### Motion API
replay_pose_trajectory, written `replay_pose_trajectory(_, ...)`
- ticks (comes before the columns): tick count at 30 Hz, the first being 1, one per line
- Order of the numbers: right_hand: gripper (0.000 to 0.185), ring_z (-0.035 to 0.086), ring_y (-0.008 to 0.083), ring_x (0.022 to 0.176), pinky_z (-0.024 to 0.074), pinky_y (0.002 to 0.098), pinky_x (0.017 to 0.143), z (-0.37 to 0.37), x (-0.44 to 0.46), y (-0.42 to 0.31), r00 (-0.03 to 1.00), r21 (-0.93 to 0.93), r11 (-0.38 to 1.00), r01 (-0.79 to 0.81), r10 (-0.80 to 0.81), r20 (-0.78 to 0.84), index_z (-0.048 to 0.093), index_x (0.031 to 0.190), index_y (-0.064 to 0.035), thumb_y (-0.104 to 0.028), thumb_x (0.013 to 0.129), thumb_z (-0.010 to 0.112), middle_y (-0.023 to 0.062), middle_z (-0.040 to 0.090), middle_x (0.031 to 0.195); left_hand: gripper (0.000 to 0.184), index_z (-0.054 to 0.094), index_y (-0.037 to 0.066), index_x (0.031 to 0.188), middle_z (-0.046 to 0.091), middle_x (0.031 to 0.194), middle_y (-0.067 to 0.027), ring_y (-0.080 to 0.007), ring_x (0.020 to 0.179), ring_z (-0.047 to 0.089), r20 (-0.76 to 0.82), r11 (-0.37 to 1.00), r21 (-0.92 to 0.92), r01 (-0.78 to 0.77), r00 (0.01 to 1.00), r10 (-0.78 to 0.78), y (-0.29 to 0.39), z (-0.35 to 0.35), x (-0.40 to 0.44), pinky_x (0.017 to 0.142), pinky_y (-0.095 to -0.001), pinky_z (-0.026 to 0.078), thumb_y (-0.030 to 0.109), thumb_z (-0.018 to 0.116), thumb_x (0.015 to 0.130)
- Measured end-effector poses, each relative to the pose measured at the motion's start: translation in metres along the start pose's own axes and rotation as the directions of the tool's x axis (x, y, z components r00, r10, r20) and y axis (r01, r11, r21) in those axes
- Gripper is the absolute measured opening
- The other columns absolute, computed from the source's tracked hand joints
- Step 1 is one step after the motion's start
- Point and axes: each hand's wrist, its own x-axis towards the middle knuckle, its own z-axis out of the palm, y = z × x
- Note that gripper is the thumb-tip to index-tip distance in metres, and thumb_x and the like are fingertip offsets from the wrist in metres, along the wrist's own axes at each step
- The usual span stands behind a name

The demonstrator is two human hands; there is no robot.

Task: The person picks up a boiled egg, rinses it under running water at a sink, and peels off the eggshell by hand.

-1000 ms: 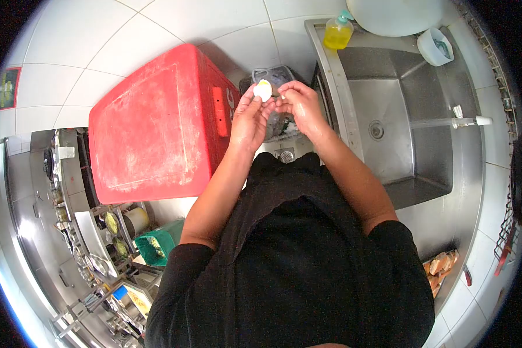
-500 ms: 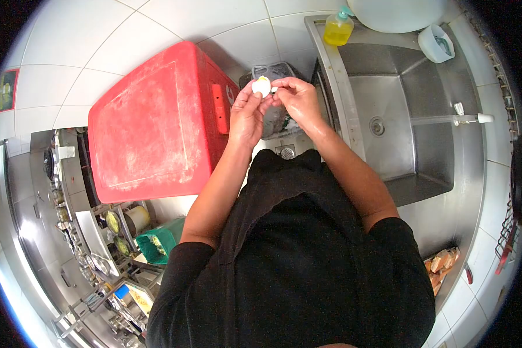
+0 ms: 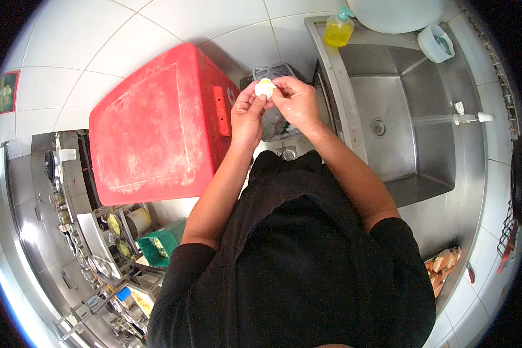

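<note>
A white, rounded egg (image 3: 264, 89) with a yellow patch near its top is held up between both hands. My left hand (image 3: 247, 119) grips it from the left, its thumb on the lower edge. My right hand (image 3: 297, 103) pinches at the egg's right edge; its fingertips touch the white, and whether a small piece is between them is too small to tell. Under the hands, a bin lined with a clear plastic bag (image 3: 274, 124) is partly hidden by them.
A big red box (image 3: 151, 133) stands at the left. On the right is a steel sink (image 3: 383, 98) with water running from a tap (image 3: 467, 119). A yellow soap bottle (image 3: 338, 32) stands at its corner. A green container (image 3: 159, 243) sits lower left.
My right hand has moved in from slightly apart to the egg's right edge. The white piece seen at its fingertips earlier no longer shows separately. My left hand keeps its hold.
</note>
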Motion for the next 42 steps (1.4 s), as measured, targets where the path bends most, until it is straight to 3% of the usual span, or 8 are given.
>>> replay_pose_trajectory(2,0.011,0.066,0.0096,0.078,0.0543,0.0236,0.067,0.001,0.000,-0.001,1.000,-0.065,0.998,0.015,-0.016,-0.016,0.065,0.097,0.0047,0.004,0.087,0.061,0.0087,0.070,0.087,0.036,0.048,-0.003,0.128,0.063,0.113,-0.0104,-0.0162,0.096,0.063,-0.004,1.000,0.002,-0.006,1.000,0.006,0.001,0.000,0.000,0.084,-0.0299,0.053,0.001,0.055,0.093)
replay_pose_trajectory(5,0.013,0.066,0.0104,0.076,0.0550,0.0242,0.066,0.003,0.003,0.013,1.000,0.116,0.993,-0.012,0.013,-0.005,0.066,0.099,0.0045,0.003,0.087,0.061,0.0096,0.069,0.088,0.035,0.048,-0.003,0.128,0.063,0.112,-0.0102,-0.0158,0.095,0.063,0.000,1.000,-0.022,0.007,1.000,-0.007,0.002,-0.003,0.001,0.083,-0.0296,0.053,0.002,0.055,0.094)
replay_pose_trajectory(8,0.013,0.066,0.0120,0.074,0.0566,0.0266,0.066,-0.002,0.005,0.007,0.977,0.244,0.946,-0.213,0.211,0.036,0.066,0.099,0.0046,0.001,0.088,0.060,0.0094,0.068,0.087,0.035,0.048,-0.002,0.129,0.063,0.112,-0.0102,-0.0161,0.093,0.063,0.024,0.997,-0.072,0.028,0.999,-0.026,-0.001,-0.010,0.003,0.081,-0.0298,0.053,0.004,0.054,0.095)
replay_pose_trajectory(14,0.021,0.066,0.0177,0.071,0.0583,0.0313,0.067,-0.019,0.008,0.001,0.889,0.552,0.700,-0.454,0.397,0.228,0.063,0.105,0.0070,-0.003,0.087,0.061,0.0124,0.066,0.089,0.033,0.049,-0.001,0.128,0.063,0.112,-0.0101,-0.0175,0.090,0.064,0.104,0.977,-0.182,0.110,0.990,-0.092,0.003,-0.022,0.004,0.079,-0.0316,0.054,0.007,0.054,0.096)
replay_pose_trajectory(29,0.024,0.068,0.0212,0.077,0.0591,0.0355,0.074,-0.029,0.002,0.007,0.812,0.682,0.452,-0.575,0.417,0.408,0.059,0.110,0.0037,-0.003,0.087,0.060,0.0131,0.066,0.090,0.035,0.050,-0.002,0.127,0.062,0.114,-0.0103,-0.0174,0.092,0.063,0.130,0.996,-0.038,0.080,0.989,-0.074,0.016,-0.017,-0.003,0.081,-0.0319,0.054,0.006,0.056,0.094)
replay_pose_trajectory(32,0.021,0.068,0.0213,0.079,0.0594,0.0365,0.074,-0.029,0.001,-0.008,0.826,0.593,0.576,-0.563,0.418,0.378,0.059,0.108,0.0035,-0.004,0.088,0.060,0.0127,0.066,0.092,0.034,0.049,-0.003,0.127,0.062,0.117,-0.0114,-0.0176,0.092,0.063,0.117,0.997,-0.020,0.073,0.991,-0.070,0.017,-0.017,-0.003,0.080,-0.0322,0.054,0.001,0.055,0.093)
replay_pose_trajectory(42,0.022,0.068,0.0210,0.082,0.0594,0.0351,0.075,-0.031,0.001,-0.006,0.821,0.529,0.628,-0.571,0.426,0.381,0.059,0.109,0.0028,-0.004,0.088,0.060,0.0123,0.064,0.097,0.034,0.050,-0.002,0.127,0.062,0.117,-0.0110,-0.0175,0.094,0.062,0.139,0.996,-0.011,0.087,0.987,-0.084,0.020,-0.019,-0.001,0.081,-0.0320,0.054,0.002,0.056,0.093)
